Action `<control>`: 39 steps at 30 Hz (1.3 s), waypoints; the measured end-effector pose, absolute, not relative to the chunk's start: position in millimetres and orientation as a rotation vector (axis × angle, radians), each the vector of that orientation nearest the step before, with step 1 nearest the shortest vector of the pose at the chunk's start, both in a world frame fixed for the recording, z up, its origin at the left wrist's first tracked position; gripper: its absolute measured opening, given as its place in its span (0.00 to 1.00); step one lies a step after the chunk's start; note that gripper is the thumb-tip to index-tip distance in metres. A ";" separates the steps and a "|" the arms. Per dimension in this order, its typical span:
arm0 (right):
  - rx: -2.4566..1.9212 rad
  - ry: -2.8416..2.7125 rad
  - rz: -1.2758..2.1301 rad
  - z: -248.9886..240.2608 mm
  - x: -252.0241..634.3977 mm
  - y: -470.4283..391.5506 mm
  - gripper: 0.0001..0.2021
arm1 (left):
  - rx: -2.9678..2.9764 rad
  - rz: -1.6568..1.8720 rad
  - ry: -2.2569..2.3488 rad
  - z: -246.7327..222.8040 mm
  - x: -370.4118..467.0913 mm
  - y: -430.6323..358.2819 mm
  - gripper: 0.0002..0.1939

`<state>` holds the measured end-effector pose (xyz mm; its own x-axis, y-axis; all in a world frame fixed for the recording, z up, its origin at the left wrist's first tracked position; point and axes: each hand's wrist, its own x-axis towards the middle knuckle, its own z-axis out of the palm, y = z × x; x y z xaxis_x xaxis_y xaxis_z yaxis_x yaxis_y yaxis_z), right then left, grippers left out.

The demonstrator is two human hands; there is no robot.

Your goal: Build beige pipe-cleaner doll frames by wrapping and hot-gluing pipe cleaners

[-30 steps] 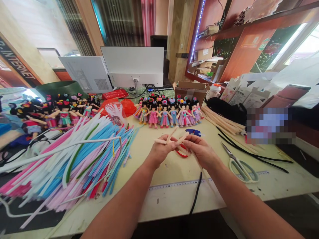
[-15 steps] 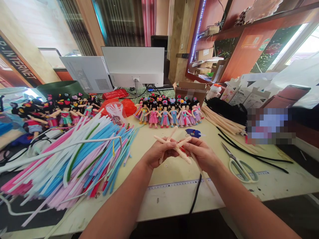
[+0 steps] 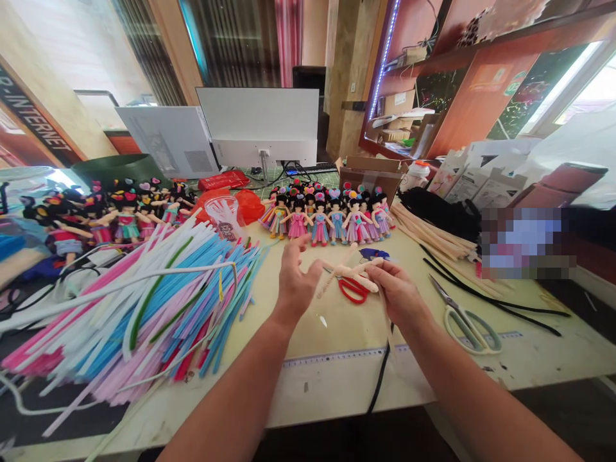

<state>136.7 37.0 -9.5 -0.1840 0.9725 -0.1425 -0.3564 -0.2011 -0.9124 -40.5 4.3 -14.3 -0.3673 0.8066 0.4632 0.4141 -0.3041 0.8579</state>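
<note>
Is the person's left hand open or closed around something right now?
Open. The left hand hovers with fingers spread and nothing in it, while the right hand alone pinches the beige pipe-cleaner figure.

— What was seen behind the pale desk (image 3: 337, 378)?
— Two white monitors (image 3: 260, 125) were set before ribbed glass panels (image 3: 231, 42); reddish-brown shelves (image 3: 462, 61) were lit by a blue light strip (image 3: 382, 61), and daylight was let in through a window (image 3: 590, 86).
</note>
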 end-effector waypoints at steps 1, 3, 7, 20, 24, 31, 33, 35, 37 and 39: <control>-0.952 -0.946 1.608 -10.3 135.6 37.0 0.19 | 1.781 1.682 1.619 -13.7 -38.6 1.3 0.19; -0.936 -0.980 1.612 -12.1 133.0 36.2 0.19 | 2.162 1.547 1.588 -13.7 -32.8 -4.0 0.15; -0.935 -1.082 1.612 -14.4 126.5 33.2 0.17 | 2.383 1.259 1.686 -17.6 -24.1 -7.0 0.11; -0.775 -1.359 1.502 -11.9 132.1 36.1 0.14 | 1.887 1.362 1.512 -9.1 -27.5 -9.3 0.11; -0.790 -1.342 1.486 -12.4 133.5 36.2 0.12 | 1.602 1.311 1.348 -9.2 -28.4 -7.3 0.11; -0.776 -1.356 1.541 -13.5 136.5 37.7 0.13 | 1.205 1.144 0.982 -8.5 -33.0 -2.7 0.20; -0.783 -1.343 1.576 -13.8 136.7 38.0 0.15 | 1.192 1.122 0.957 -6.3 -34.5 -2.9 0.19; -0.778 -1.362 1.585 -13.3 136.7 37.6 0.15 | 1.204 1.101 0.937 -4.3 -36.2 -3.4 0.18; -0.775 -1.406 1.563 -12.2 136.4 36.2 0.14 | 1.226 1.082 0.921 -3.6 -37.9 -3.5 0.18; -0.791 -1.424 1.529 -11.2 135.4 34.5 0.14 | 1.245 1.061 0.915 -4.7 -39.3 -2.7 0.18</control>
<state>135.4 34.5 -11.2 -0.4132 0.9039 0.1103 -0.1744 0.0403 -0.9838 -39.3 -2.7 -4.7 0.2741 0.9614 0.0230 -0.1190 0.0102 0.9928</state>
